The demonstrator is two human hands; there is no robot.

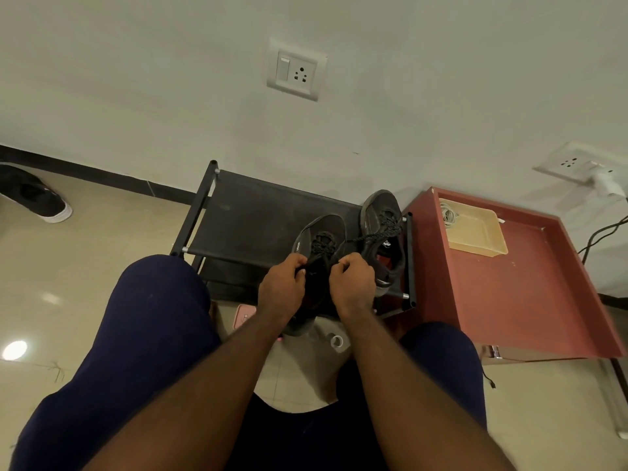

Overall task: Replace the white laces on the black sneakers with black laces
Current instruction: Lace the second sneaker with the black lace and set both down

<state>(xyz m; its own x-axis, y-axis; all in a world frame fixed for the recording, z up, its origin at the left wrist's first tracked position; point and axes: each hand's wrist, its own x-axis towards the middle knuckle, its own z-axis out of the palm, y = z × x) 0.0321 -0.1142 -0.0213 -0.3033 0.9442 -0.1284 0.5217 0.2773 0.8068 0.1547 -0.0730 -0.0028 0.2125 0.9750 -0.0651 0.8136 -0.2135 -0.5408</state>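
Two black sneakers stand on the top shelf of a black shoe rack (251, 212). The left sneaker (319, 232) carries black laces and points away from me. My left hand (282, 287) and my right hand (353, 280) are at its near end, each pinching a black lace end, fingers curled. The right sneaker (384, 229) also has a black lace (377, 236) with one loose end trailing toward the left sneaker. White laces (448, 214) lie coiled in a beige tray (482, 239) at the right.
A red-brown table (530, 294) holds the beige tray beside the rack. A pink phone (244, 316) and a tape roll (337, 341) lie on the floor between my knees. Another dark shoe (37, 195) is at far left. A cable hangs at right.
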